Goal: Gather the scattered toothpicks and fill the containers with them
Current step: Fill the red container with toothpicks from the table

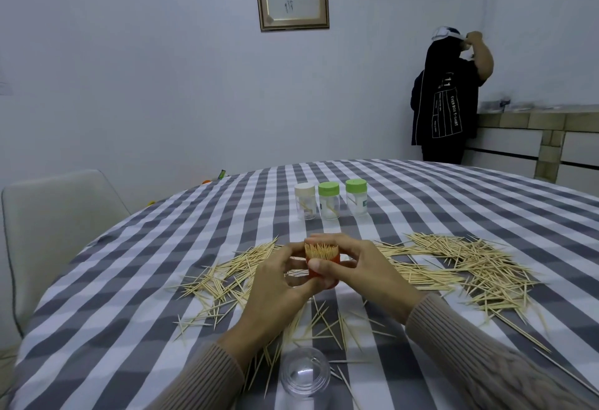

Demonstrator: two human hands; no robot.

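An orange container (pixel 324 272) packed with upright toothpicks (pixel 321 250) stands at the table's middle. My left hand (pixel 278 275) grips it from the left, and my right hand (pixel 353 267) grips it from the right with the thumb across its front. Scattered toothpicks (pixel 470 267) lie in heaps to the right, to the left (pixel 223 276) and in front of my wrists. Further back stand three clear jars: one with a white lid (pixel 305 201) and two with green lids (pixel 329 199) (pixel 356 197), each holding a few toothpicks.
A clear plastic cap (pixel 304 370) lies on the checked tablecloth (pixel 129 296) near the front edge. A pale chair (pixel 55 225) stands at the left. A person in black (pixel 444 108) stands at the back right by a counter.
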